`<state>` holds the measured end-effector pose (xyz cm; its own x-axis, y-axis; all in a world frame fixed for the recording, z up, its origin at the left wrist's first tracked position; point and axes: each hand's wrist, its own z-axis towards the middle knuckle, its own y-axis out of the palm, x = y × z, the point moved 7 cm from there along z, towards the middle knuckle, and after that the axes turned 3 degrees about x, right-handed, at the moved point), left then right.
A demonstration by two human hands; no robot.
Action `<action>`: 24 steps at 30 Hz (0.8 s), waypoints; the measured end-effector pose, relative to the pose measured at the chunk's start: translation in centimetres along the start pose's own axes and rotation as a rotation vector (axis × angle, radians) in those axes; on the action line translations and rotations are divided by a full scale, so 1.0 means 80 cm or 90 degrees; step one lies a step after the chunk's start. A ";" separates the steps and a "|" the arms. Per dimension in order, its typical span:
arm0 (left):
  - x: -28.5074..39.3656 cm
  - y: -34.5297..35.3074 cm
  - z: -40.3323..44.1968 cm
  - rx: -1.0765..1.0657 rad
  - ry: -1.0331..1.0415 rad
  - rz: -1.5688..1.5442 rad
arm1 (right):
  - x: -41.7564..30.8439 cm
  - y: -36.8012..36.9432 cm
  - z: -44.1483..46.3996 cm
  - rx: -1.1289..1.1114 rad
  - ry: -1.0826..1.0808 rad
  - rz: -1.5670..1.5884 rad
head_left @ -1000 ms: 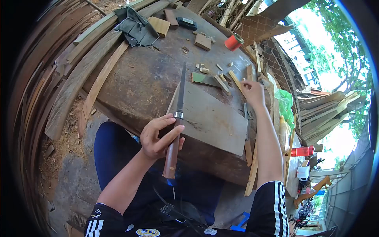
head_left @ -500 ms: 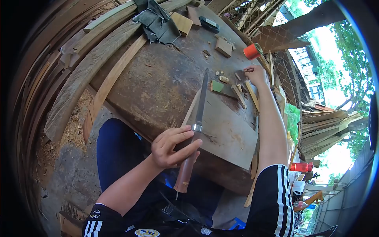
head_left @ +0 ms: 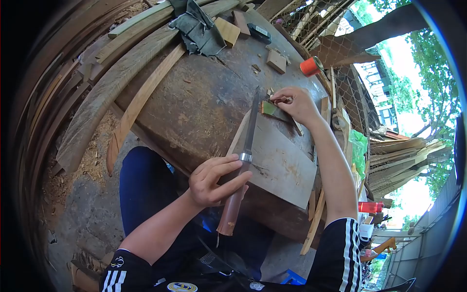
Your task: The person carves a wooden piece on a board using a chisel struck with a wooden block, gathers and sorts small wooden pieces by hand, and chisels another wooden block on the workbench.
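In my left hand [head_left: 214,182] is a long narrow-bladed tool [head_left: 250,130] with a brown wooden handle and a shiny metal collar. Its grey blade points away from me over the workbench; whether it is a file or a knife I cannot tell. My right hand [head_left: 296,104] is at the small wood offcuts, thumb and fingertips pinched together just above a green-faced block [head_left: 268,108]. What the fingertips hold, if anything, is too small to make out. Below the blade lies a flat grey board [head_left: 282,163] on the bench's near corner.
On the worn brown bench [head_left: 180,107] are an orange-red can [head_left: 308,66], a wood block [head_left: 276,62], a dark cloth [head_left: 197,29] and a dark oblong object [head_left: 259,33]. Long planks [head_left: 116,92] lean along the left. Wire mesh [head_left: 362,85] borders the right side.
My right hand has moved left and toward me, from beside the can to the small offcuts near the green-faced block. The left hand and its tool are nearly still.
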<state>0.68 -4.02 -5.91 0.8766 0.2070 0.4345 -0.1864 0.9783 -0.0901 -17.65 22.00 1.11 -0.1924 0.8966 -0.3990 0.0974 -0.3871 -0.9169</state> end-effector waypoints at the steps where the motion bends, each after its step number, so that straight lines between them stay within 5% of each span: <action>1: 0.000 0.000 0.000 0.000 -0.001 -0.001 | 0.003 -0.002 0.000 0.018 0.009 -0.032; 15: -0.005 0.000 0.000 -0.002 -0.015 -0.022 | 0.207 -0.087 0.156 0.250 0.221 0.149; 24: -0.006 0.004 -0.006 -0.044 -0.018 0.015 | 0.180 -0.075 0.171 0.248 0.286 -0.018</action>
<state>0.40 -3.84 -6.58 0.8594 0.2304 0.4565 -0.1743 0.9713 -0.1620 -34.40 34.28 0.69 0.2503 0.8783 -0.4073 -0.2842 -0.3355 -0.8981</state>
